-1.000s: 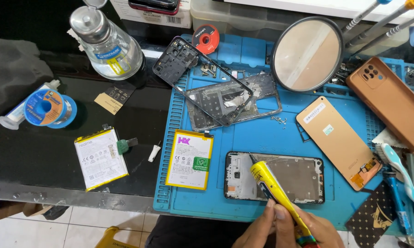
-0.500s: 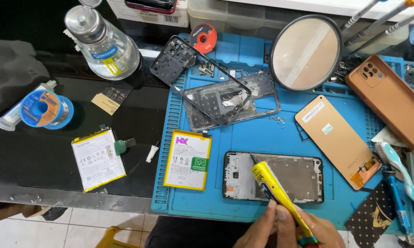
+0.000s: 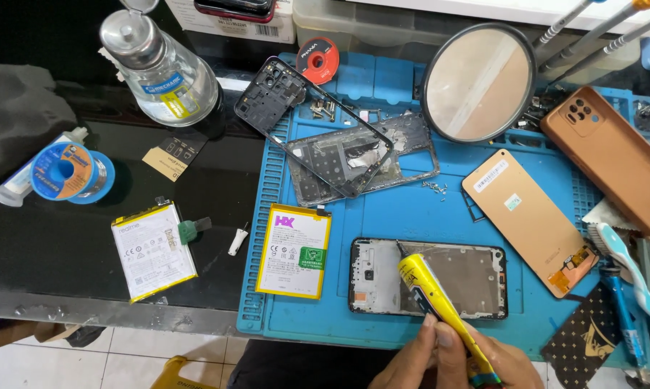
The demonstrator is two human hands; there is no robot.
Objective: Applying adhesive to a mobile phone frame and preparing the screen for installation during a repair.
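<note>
Hands: left hand [image 3: 411, 356] and right hand [image 3: 494, 360] both gripped the yellow glue tube [image 3: 440, 302].
Nozzle: touched the phone frame [image 3: 429, 277] on the blue mat [image 3: 404, 209].
Technique: a thin, steady bead along the edge seemed wisest.

Black worktop [image 3: 65, 245], white tiled floor [image 3: 123, 353]

I'm at a phone repair bench in a small workshop. A blue repair mat [image 3: 411, 216] covers part of the dark worktop [image 3: 65, 245], strewn with opened phone frames [image 3: 317, 130], loose screws [image 3: 434, 189], two phone batteries [image 3: 294, 250], a back cover [image 3: 613, 155], a round mirror [image 3: 477, 81], a solder spool [image 3: 69, 171] and a glass solvent bottle [image 3: 159, 72].
</note>
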